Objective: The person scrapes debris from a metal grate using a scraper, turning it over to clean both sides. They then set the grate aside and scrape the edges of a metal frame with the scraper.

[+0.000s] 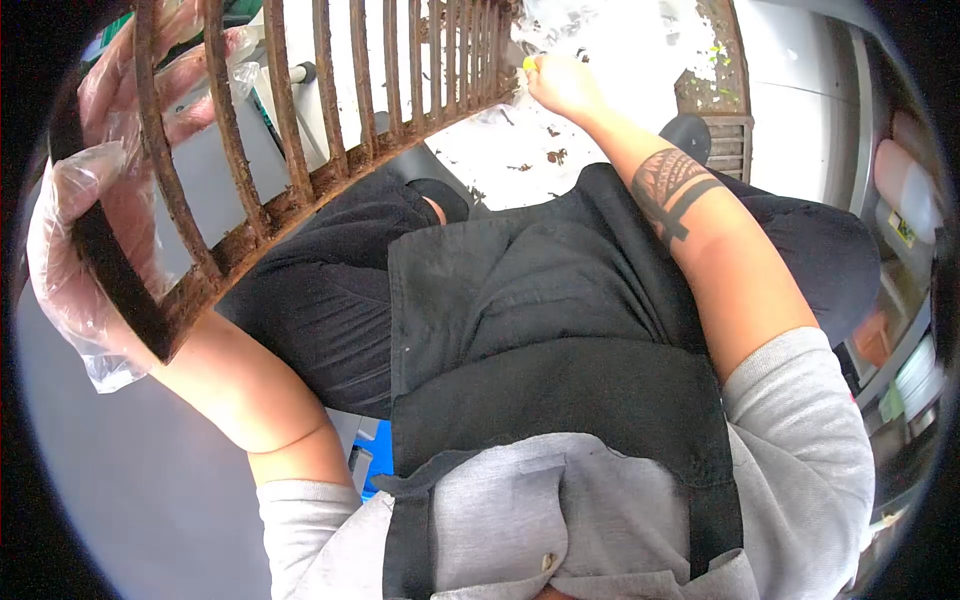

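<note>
A rusty brown metal grate (285, 110) with parallel bars stands tilted across the upper left of the head view. My left hand (100, 210), in a clear plastic glove, is wrapped round its near left end. At the grate's far right end, my right hand (565, 85) is closed, with a bit of something yellow-green (530, 63) showing at its fingers. What that object is, I cannot make out. Dark flakes lie on the white sheet (490, 155) below the grate.
Crumpled clear plastic (570, 25) lies beyond my right hand. Another brown slatted grate (728, 140) is at the upper right. My knees, in dark trousers, are on both sides. A blue item (377, 460) sits below my left thigh.
</note>
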{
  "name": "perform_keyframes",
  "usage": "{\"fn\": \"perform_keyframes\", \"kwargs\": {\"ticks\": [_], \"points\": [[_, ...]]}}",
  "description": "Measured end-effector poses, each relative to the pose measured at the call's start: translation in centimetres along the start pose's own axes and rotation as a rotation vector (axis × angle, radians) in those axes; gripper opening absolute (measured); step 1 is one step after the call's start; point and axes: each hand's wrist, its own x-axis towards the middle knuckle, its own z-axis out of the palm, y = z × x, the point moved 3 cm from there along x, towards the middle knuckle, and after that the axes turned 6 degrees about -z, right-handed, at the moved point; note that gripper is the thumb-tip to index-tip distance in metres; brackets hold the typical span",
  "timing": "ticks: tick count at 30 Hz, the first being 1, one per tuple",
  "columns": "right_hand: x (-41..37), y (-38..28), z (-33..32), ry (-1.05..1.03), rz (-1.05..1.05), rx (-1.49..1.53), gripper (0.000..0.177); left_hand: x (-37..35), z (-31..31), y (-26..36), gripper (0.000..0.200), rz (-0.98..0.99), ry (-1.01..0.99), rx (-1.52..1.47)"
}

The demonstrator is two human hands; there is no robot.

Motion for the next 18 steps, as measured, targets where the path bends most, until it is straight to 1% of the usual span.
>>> {"fn": "perform_keyframes", "kwargs": {"ticks": [3, 4, 5, 9, 11, 12, 14, 15, 16, 17, 18], "points": [[0.4, -0.6, 0.2, -0.017, 0.016, 0.001, 0.033, 0.2, -0.4, 0.1, 0.041, 0.108, -0.005, 0.046], [0.3, -0.8, 0.4, -0.061, 0.032, -0.02, 0.033, 0.3, -0.5, 0.1, 0.038, 0.165, -0.008, 0.072], [0.1, -0.9, 0.6, -0.106, 0.049, -0.041, 0.033, 0.6, -0.7, 0.1, 0.035, 0.239, -0.014, 0.113], [-3.5, -2.3, -0.3, -0.088, 0.049, -0.019, 0.038, 1.4, -0.4, 0.0, 0.026, 0.694, -0.037, 0.329], [-4.1, -3.8, -1.2, -0.165, -0.001, -0.111, 0.038, 1.8, -0.2, -0.1, 0.025, 0.82, -0.036, 0.347], [-3.4, -3.4, -0.4, -0.161, -0.005, -0.119, 0.038, 1.7, 0.2, -0.2, 0.026, 0.869, -0.031, 0.344], [-2.5, -2.1, 2.9, -0.117, -0.001, -0.071, 0.035, 1.4, 0.1, -0.3, 0.028, 0.916, -0.024, 0.311], [-2.6, -2.0, 3.3, -0.126, 0.001, -0.068, 0.035, 1.2, -0.2, -0.4, 0.028, 0.928, -0.011, 0.29], [-2.2, -2.1, 3.1, -0.025, 0.004, -0.062, 0.033, 1.2, -2.5, -0.6, 0.028, 0.792, -0.035, 0.346], [-2.2, -2.2, 2.9, 0.074, 0.011, -0.056, 0.032, 1.5, -3.0, -0.7, 0.027, 0.717, -0.05, 0.367], [-2.7, -3.1, 2.1, 0.063, 0.017, -0.056, 0.032, 1.7, -3.1, -0.7, 0.027, 0.642, -0.065, 0.39]]}}
